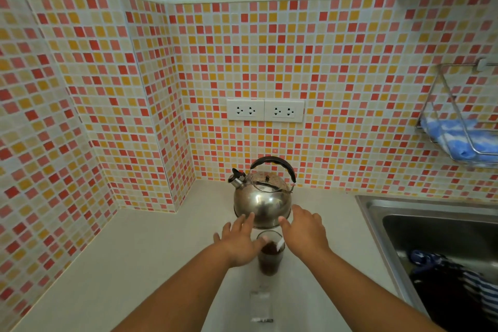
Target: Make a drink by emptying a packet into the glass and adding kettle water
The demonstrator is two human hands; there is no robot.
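Note:
A steel kettle (260, 198) with a black handle and a spout pointing left stands on the pale counter near the tiled wall. In front of it a clear glass (269, 253) holds dark brown liquid and a white spoon or straw. A clear empty packet (260, 304) lies flat on the counter nearer to me. My left hand (239, 244) hovers just left of the glass with fingers spread, holding nothing. On the other side of the glass my right hand (305, 229) is also open, its fingers near the kettle's base.
A steel sink (420, 213) lies at the right with dark and striped cloth (455, 286) in it. A wire rack (458, 127) with a blue cloth hangs on the right wall. Two double sockets (265, 110) sit on the mosaic wall behind the kettle.

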